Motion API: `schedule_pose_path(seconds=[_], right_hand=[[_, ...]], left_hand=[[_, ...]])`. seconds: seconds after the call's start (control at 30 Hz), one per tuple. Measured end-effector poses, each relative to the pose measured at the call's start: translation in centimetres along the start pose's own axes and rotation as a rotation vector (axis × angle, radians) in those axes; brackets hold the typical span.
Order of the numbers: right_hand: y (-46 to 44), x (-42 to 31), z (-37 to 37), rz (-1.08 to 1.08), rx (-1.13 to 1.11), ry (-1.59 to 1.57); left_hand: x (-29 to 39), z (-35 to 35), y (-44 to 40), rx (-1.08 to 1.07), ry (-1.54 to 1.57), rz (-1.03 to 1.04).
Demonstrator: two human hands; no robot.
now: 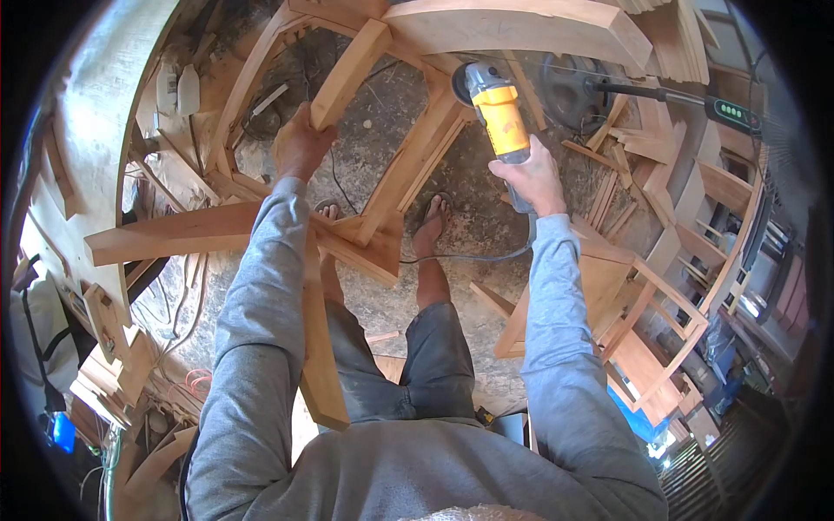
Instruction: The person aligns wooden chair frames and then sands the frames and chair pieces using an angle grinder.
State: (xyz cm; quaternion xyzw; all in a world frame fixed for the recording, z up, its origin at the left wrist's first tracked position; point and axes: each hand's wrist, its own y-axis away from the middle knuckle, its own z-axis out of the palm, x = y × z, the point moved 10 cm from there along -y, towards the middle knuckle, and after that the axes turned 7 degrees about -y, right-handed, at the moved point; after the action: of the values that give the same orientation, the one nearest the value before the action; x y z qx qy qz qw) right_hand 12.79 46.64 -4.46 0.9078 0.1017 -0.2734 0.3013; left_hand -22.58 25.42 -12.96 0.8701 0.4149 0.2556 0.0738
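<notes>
A yellow and grey angle grinder (502, 117) is gripped in my right hand (534, 178), its dark disc beside the joint of a wooden frame (413, 165). My left hand (302, 143) is wrapped round the lower end of a wooden bar (350, 74) of that frame. The frame stands around my feet, with a wide curved board (512, 24) across its far side. Below my left hand, a thick wooden beam (178, 233) runs out to the left under my forearm. The grinder's cord (469, 257) trails down and to the left near my foot.
White bottles (188, 90) are at the upper left beside a large curved panel (95, 104). A round black fan-like object (573, 91) is at the upper right. Wood offcuts (608, 200) and another slatted wooden frame (651, 317) are on the right. Cords cross the floor.
</notes>
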Motion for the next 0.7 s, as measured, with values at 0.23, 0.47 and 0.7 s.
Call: schedule_pose_path(seconds=[0.23,0.47,0.7], right_hand=[[4.5,5.0,-3.6,0.098,0.070,-0.029],[8.0,7.4,-5.2,0.063,0.094,-0.125],[4.7,2.2,-3.2,0.016,0.101,-0.093]], left_hand=[[0.0,0.0,-0.1,0.024,-0.020,0.009],[0.0,0.0,-0.2,0.030,-0.043,-0.012],[-0.3,0.1,-0.2,0.039,-0.037,-0.009]])
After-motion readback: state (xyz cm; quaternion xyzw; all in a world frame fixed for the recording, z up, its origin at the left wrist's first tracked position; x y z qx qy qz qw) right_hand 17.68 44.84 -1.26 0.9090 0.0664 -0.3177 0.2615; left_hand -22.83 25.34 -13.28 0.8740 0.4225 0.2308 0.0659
